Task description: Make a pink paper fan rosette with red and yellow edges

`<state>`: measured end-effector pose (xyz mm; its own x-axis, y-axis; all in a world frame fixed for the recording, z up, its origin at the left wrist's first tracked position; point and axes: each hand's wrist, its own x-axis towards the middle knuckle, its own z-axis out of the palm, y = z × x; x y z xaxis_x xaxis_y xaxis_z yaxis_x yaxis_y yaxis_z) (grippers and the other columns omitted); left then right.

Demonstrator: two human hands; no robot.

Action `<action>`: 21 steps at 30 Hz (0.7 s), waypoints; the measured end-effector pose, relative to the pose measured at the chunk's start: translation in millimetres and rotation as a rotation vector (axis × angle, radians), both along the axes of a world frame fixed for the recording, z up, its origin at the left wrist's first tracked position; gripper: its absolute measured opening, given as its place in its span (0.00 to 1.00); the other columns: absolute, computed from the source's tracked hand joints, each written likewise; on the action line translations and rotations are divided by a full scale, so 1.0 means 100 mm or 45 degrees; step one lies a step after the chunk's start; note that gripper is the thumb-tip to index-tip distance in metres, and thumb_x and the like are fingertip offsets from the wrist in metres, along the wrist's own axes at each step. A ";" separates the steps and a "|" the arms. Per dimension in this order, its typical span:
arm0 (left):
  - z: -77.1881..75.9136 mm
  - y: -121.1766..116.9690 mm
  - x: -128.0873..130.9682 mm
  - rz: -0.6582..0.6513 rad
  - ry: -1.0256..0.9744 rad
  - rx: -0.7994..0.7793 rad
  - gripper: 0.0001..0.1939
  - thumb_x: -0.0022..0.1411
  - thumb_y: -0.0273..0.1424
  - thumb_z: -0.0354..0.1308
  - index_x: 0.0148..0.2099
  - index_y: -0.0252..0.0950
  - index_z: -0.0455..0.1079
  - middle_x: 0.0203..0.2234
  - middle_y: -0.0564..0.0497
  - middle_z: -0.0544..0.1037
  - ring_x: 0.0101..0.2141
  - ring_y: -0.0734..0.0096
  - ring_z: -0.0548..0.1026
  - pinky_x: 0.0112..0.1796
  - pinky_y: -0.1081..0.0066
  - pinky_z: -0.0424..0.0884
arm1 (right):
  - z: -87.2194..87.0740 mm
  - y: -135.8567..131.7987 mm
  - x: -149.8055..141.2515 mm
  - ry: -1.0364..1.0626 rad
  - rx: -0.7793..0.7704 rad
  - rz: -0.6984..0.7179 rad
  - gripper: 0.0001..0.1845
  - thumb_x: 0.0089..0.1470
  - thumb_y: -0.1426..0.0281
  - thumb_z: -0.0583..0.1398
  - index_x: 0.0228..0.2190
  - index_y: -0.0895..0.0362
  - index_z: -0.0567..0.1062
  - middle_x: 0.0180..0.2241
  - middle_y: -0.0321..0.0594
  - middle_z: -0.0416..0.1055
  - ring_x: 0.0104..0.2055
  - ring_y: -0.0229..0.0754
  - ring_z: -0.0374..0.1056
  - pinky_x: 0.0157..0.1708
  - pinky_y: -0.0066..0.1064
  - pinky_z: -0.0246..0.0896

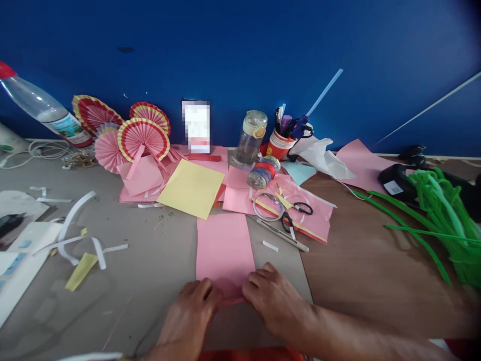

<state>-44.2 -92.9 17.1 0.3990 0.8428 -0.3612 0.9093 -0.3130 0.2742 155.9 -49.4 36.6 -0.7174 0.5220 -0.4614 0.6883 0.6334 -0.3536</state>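
Observation:
A pink sheet of paper [225,243] lies flat on the grey mat, its near edge turned up in a narrow fold. At the near left corner, my left hand [195,306] has its fingers closed on that edge. My right hand [272,296] grips the near right corner in the same way, fingers curled. Beyond the sheet's far edge rests a yellow square of paper [192,188]. To the right lie scissors [293,213] with black handles, a silver pen-shaped cutter [281,234] and a roll of clear tape [267,206].
Folded paper fans [143,140] and a tilted plastic bottle [48,113] stand at the back left. A phone [197,128], a lidded bottle [251,138] and a red cup of tools [280,145] line the blue partition. Green pipe cleaners [447,215] lie right; paper scraps [80,271] left.

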 end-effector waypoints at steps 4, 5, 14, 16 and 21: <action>0.01 0.00 -0.01 -0.017 0.001 0.037 0.13 0.59 0.19 0.51 0.35 0.41 0.72 0.31 0.54 0.74 0.32 0.70 0.72 0.33 0.73 0.65 | 0.00 -0.01 0.02 0.013 -0.007 0.009 0.08 0.47 0.76 0.59 0.33 0.57 0.71 0.34 0.41 0.73 0.36 0.44 0.67 0.37 0.35 0.51; 0.01 0.00 -0.01 -0.018 0.013 0.043 0.13 0.59 0.19 0.51 0.35 0.41 0.72 0.31 0.54 0.74 0.32 0.70 0.72 0.32 0.73 0.65 | 0.00 -0.01 0.02 0.010 -0.010 0.001 0.07 0.47 0.76 0.59 0.33 0.57 0.71 0.34 0.41 0.72 0.36 0.44 0.67 0.37 0.35 0.51; -0.01 0.03 0.02 0.049 0.087 0.044 0.11 0.60 0.20 0.51 0.35 0.39 0.72 0.35 0.52 0.73 0.30 0.72 0.73 0.31 0.74 0.66 | -0.05 -0.03 0.01 -0.016 0.110 -0.208 0.04 0.53 0.78 0.57 0.30 0.58 0.71 0.31 0.41 0.73 0.33 0.43 0.69 0.36 0.36 0.52; -0.02 0.01 0.01 0.068 0.060 0.050 0.10 0.60 0.22 0.51 0.35 0.40 0.72 0.34 0.53 0.73 0.31 0.72 0.73 0.32 0.74 0.66 | -0.08 -0.04 0.04 0.015 0.123 -0.274 0.04 0.55 0.77 0.57 0.30 0.58 0.71 0.30 0.39 0.74 0.33 0.44 0.69 0.36 0.36 0.52; 0.01 -0.01 -0.05 0.070 -0.023 -0.071 0.14 0.63 0.21 0.46 0.37 0.41 0.71 0.36 0.52 0.73 0.34 0.71 0.73 0.35 0.73 0.67 | -0.11 -0.03 0.08 0.086 0.143 -0.290 0.02 0.54 0.76 0.59 0.30 0.58 0.71 0.30 0.39 0.75 0.32 0.44 0.70 0.37 0.37 0.53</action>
